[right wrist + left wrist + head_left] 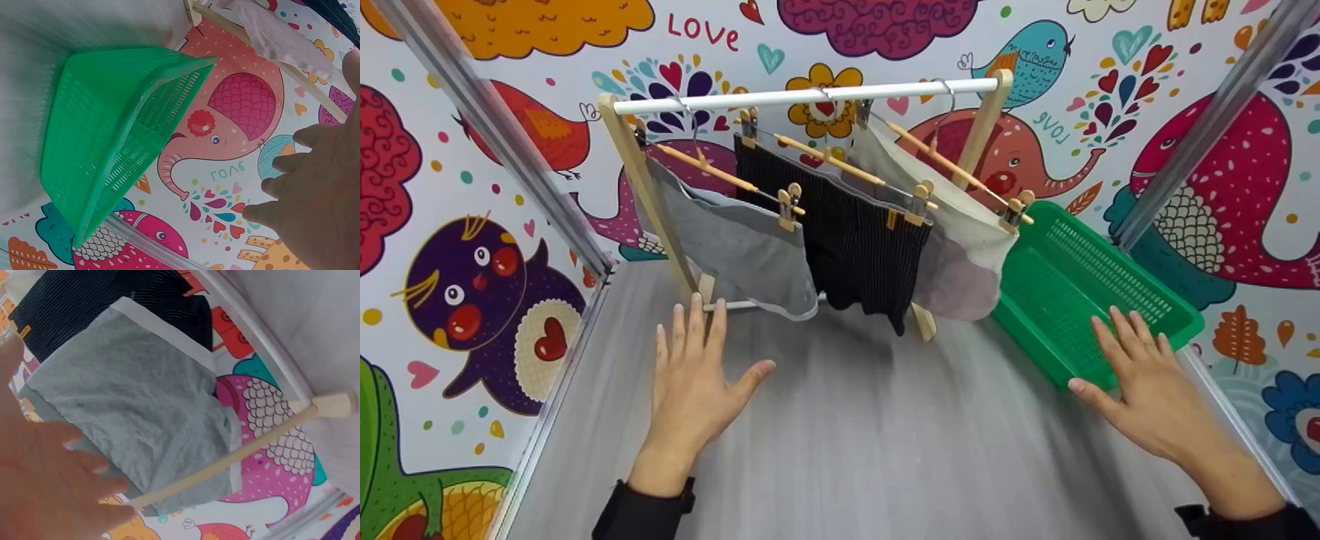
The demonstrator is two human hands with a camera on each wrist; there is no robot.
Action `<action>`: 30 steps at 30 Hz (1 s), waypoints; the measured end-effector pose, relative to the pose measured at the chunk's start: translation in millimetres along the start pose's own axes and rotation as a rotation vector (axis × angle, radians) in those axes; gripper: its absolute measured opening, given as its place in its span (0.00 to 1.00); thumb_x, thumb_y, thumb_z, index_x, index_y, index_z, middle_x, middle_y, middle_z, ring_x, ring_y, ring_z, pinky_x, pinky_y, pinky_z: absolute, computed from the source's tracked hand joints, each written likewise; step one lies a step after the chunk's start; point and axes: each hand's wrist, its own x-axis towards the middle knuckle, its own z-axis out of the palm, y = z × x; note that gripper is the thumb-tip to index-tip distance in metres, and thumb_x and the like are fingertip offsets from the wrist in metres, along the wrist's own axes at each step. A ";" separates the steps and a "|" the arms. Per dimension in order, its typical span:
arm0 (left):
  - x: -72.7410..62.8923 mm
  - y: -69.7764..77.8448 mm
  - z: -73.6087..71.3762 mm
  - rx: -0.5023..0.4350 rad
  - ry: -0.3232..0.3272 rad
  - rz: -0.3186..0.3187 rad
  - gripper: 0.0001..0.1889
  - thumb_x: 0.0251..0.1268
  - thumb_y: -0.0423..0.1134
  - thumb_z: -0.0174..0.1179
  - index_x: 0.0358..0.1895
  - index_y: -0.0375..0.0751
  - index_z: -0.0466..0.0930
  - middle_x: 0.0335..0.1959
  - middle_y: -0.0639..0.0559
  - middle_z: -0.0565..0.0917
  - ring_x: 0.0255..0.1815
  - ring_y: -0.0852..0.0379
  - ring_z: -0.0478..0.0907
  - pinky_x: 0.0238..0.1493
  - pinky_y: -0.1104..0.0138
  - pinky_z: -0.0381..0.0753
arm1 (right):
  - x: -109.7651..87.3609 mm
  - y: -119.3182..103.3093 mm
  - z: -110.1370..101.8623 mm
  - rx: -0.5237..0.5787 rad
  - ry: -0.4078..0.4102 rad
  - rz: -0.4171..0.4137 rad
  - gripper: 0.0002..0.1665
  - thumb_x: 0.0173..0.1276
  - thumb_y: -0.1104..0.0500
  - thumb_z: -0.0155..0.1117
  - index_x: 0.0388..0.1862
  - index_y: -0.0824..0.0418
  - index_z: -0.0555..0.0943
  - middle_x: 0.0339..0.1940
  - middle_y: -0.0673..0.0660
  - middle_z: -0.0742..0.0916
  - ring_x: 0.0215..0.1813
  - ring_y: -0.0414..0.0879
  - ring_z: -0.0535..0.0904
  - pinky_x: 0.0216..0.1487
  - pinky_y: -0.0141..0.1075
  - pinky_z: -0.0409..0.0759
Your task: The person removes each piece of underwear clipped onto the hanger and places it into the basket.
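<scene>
My left hand (690, 390) hovers over the table in front of the rack's left leg, fingers straight and spread, holding nothing. To the right, my right hand (1155, 397) is spread the same way and overlaps the near end of a green plastic basket (1039, 360) in the head view. Three garments hang from clip hangers on a small wooden rack (810, 97): grey shorts (727, 255) at left, black striped shorts (862, 247) in the middle, and a cream garment with a pinkish lower part (964, 277) at right. In the left wrist view the grey shorts fill the middle.
A grey table top (840, 435) lies under the rack and basket. Printed cartoon walls (840, 60) enclose the back and sides, with metal posts (495, 135) at the corners. The basket stands right of the rack, near the right wall.
</scene>
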 end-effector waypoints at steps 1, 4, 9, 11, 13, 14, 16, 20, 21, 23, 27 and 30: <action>1.5 2.4 -0.6 -0.002 0.019 0.000 0.57 0.67 0.75 0.57 0.84 0.36 0.50 0.86 0.34 0.44 0.85 0.32 0.39 0.80 0.37 0.36 | 0.0 -0.4 -0.2 0.000 -0.001 0.000 0.54 0.77 0.38 0.63 0.84 0.71 0.54 0.83 0.76 0.55 0.84 0.73 0.40 0.75 0.73 0.32; 6.9 11.0 -2.8 -0.030 0.084 0.000 0.57 0.66 0.74 0.58 0.85 0.36 0.49 0.86 0.34 0.45 0.85 0.32 0.40 0.81 0.38 0.37 | -0.3 -1.6 -1.0 -0.002 0.000 0.001 0.54 0.77 0.38 0.63 0.84 0.71 0.54 0.83 0.76 0.55 0.84 0.73 0.40 0.76 0.72 0.31; 16.8 28.2 -4.2 -0.100 0.194 0.016 0.57 0.66 0.71 0.61 0.85 0.36 0.49 0.86 0.34 0.46 0.86 0.34 0.39 0.82 0.40 0.37 | -1.6 -4.3 -0.5 -0.006 0.008 -0.008 0.55 0.76 0.38 0.63 0.84 0.71 0.54 0.83 0.77 0.56 0.84 0.73 0.40 0.75 0.73 0.31; 20.4 34.9 -4.0 -0.125 0.233 0.030 0.56 0.66 0.71 0.61 0.84 0.36 0.50 0.85 0.34 0.46 0.86 0.34 0.40 0.82 0.41 0.37 | -2.4 -5.8 -0.3 -0.008 0.006 -0.010 0.55 0.76 0.38 0.64 0.84 0.71 0.54 0.83 0.77 0.56 0.84 0.73 0.41 0.75 0.73 0.33; 24.3 40.6 -3.6 -0.143 0.276 0.047 0.56 0.66 0.72 0.59 0.84 0.35 0.51 0.85 0.33 0.47 0.86 0.34 0.41 0.82 0.41 0.38 | -2.9 -7.2 -0.1 -0.006 -0.001 -0.009 0.55 0.76 0.38 0.64 0.84 0.71 0.54 0.83 0.77 0.56 0.84 0.73 0.41 0.75 0.74 0.33; 26.4 43.4 -3.5 -0.147 0.304 0.058 0.57 0.67 0.73 0.58 0.84 0.34 0.51 0.85 0.33 0.48 0.85 0.34 0.42 0.82 0.41 0.38 | -3.1 -7.9 -0.1 -0.006 -0.003 -0.008 0.55 0.76 0.38 0.64 0.84 0.70 0.54 0.83 0.77 0.56 0.84 0.73 0.41 0.75 0.74 0.33; 31.0 48.4 -3.2 -0.155 0.370 0.086 0.57 0.68 0.75 0.54 0.83 0.31 0.52 0.84 0.32 0.51 0.85 0.34 0.45 0.82 0.41 0.41 | -3.5 -9.2 -0.1 -0.006 -0.006 -0.008 0.55 0.76 0.38 0.64 0.84 0.70 0.54 0.83 0.77 0.56 0.84 0.73 0.41 0.75 0.74 0.34; 41.8 58.4 -3.9 -0.186 0.520 0.156 0.56 0.69 0.74 0.54 0.81 0.27 0.56 0.82 0.31 0.57 0.83 0.33 0.52 0.81 0.40 0.48 | -4.2 -11.3 0.7 0.001 0.000 -0.015 0.54 0.76 0.39 0.64 0.84 0.70 0.54 0.83 0.77 0.56 0.84 0.72 0.40 0.75 0.73 0.33; 44.9 61.0 -4.6 -0.191 0.550 0.171 0.55 0.69 0.72 0.56 0.80 0.27 0.57 0.81 0.31 0.59 0.83 0.33 0.53 0.81 0.40 0.49 | -4.3 -11.9 1.1 0.003 0.001 -0.018 0.54 0.76 0.39 0.64 0.84 0.70 0.54 0.83 0.77 0.56 0.85 0.72 0.40 0.75 0.73 0.33; 51.3 66.2 -6.0 -0.200 0.595 0.187 0.54 0.67 0.68 0.62 0.80 0.26 0.58 0.80 0.30 0.61 0.82 0.33 0.56 0.81 0.42 0.50 | -4.8 -13.2 1.7 0.011 0.004 -0.024 0.54 0.76 0.40 0.65 0.84 0.69 0.54 0.83 0.77 0.56 0.85 0.71 0.40 0.76 0.73 0.33; 65.2 76.6 -9.6 -0.200 0.665 0.177 0.52 0.63 0.62 0.68 0.78 0.27 0.61 0.79 0.29 0.64 0.80 0.33 0.60 0.81 0.45 0.53 | -5.2 -15.7 2.5 0.020 0.007 -0.031 0.54 0.76 0.40 0.65 0.84 0.69 0.54 0.83 0.77 0.57 0.85 0.71 0.40 0.76 0.72 0.32; 75.6 83.6 -11.8 -0.204 0.722 0.156 0.49 0.62 0.60 0.69 0.77 0.27 0.65 0.77 0.30 0.67 0.78 0.35 0.64 0.79 0.46 0.59 | -5.5 -17.6 3.1 0.025 0.005 -0.036 0.54 0.76 0.41 0.66 0.84 0.69 0.54 0.83 0.77 0.57 0.85 0.71 0.40 0.76 0.72 0.33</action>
